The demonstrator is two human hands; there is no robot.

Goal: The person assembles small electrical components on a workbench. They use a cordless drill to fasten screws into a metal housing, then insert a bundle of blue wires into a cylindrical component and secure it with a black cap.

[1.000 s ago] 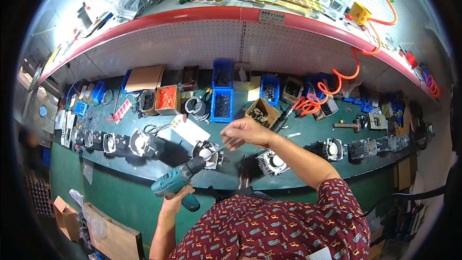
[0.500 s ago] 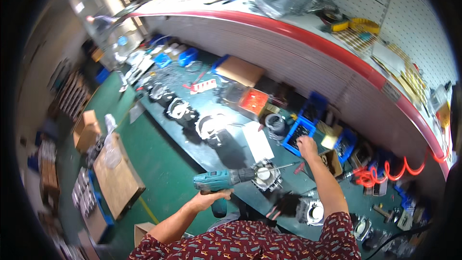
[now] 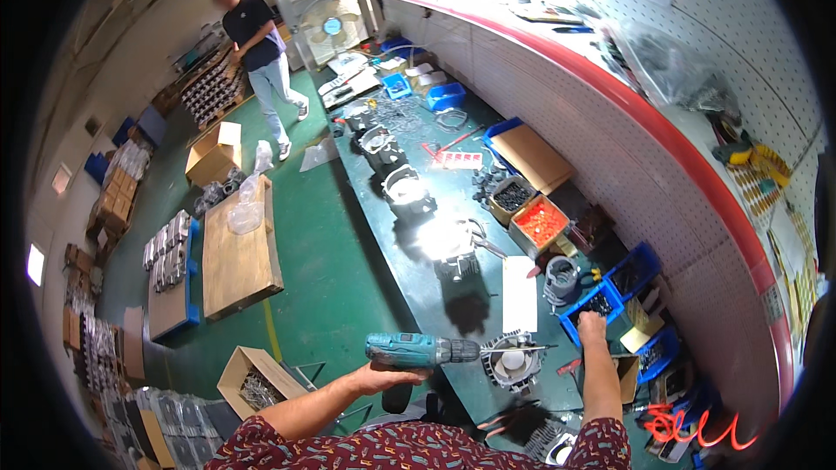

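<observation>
My left hand [image 3: 381,378] is wrapped round the grip of a teal cordless drill [image 3: 405,350]. The drill lies level, and its long thin bit [image 3: 531,348] points right, passing over a round metal housing [image 3: 501,374] with fins on the bench. My right hand [image 3: 592,325] is at the near side of a blue bin [image 3: 569,329] of small black parts. Its fingers are curled closed over the bin; their tips are hidden, and I cannot make out what they hold. A white sheet of paper [image 3: 520,294] lies beyond the housing.
More metal housings [image 3: 406,189] stand in a row along the bench. A box of red parts [image 3: 540,222], a grey cylindrical part [image 3: 562,277] and other blue bins [image 3: 659,353] line the back. A red coiled hose [image 3: 688,428] is at right. Another person [image 3: 257,43] stands in the aisle.
The view has swung left, bringing the other person and more floor into sight. My left hand still holds the drill; my right hand stays at the blue bin, its fingers now lower against it.
</observation>
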